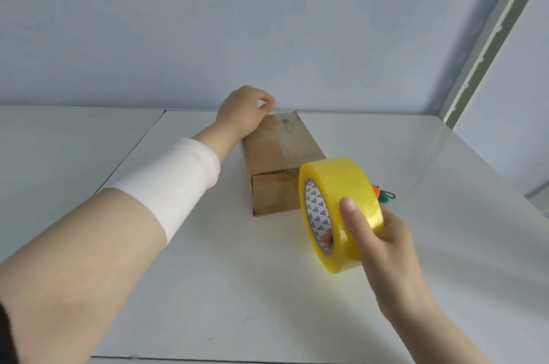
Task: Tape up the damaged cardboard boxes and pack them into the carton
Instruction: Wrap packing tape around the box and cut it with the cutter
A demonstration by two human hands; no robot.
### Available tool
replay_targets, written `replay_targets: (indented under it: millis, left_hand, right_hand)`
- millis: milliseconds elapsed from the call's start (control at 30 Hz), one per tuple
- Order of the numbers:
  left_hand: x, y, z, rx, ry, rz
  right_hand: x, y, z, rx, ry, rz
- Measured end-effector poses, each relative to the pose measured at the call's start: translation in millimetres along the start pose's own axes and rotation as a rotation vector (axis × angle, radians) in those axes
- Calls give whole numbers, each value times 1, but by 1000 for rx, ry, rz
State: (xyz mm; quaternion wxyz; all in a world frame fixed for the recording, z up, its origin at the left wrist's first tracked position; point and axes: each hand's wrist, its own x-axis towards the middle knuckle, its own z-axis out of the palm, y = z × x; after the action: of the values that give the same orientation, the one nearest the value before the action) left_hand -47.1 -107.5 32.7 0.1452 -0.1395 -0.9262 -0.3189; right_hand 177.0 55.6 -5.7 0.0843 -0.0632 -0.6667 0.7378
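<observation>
A long brown cardboard box (279,152) lies lengthwise on the white table (208,289), its near end worn at the top edge. My left hand (243,111) rests on the box's far left corner, fingers curled over the far end. My right hand (383,242) grips a big roll of yellow clear tape (341,209) just in front of the box's near right corner, thumb on the outer face and a fingertip inside the core. A clear strip on the box top looks like tape; whether it joins the roll I cannot tell.
A small orange and green trinket on a bead chain (383,194) lies on the table behind the tape roll. A blue-grey wall (267,22) closes the back. A pale metal upright (490,36) rises at the right. No carton is in view.
</observation>
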Motion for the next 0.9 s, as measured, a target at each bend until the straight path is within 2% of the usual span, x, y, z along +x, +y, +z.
replay_targets:
  millis: [100, 167, 233, 333, 467, 500, 633, 767, 900]
  left_hand:
    - [-1, 21, 5, 115, -268, 190]
    - [-4, 24, 19, 330, -488, 252]
    - [-1, 19, 25, 419, -550, 273]
    - [3, 16, 22, 301, -522, 314]
    - [-17, 10, 12, -61, -397, 354]
    - [-27, 3, 8, -66, -367, 371]
    - [-55, -21, -2, 183, -294, 519]
    - [-57, -13, -3, 169, -214, 542]
    - [-59, -9, -4, 162, -200, 511]
  right_hand:
    - [4, 1, 7, 1, 17, -14]
    - [11, 1, 14, -6, 13, -14]
    - [17, 1, 19, -1, 4, -4]
    - [22, 3, 22, -9, -16, -6]
    - [26, 6, 21, -6, -53, -6]
    - [26, 6, 20, -9, -63, -4]
    - [26, 7, 18, -26, -98, -1]
    - [26, 4, 15, -62, -130, 13]
    - [22, 2, 9, 1, -70, 10]
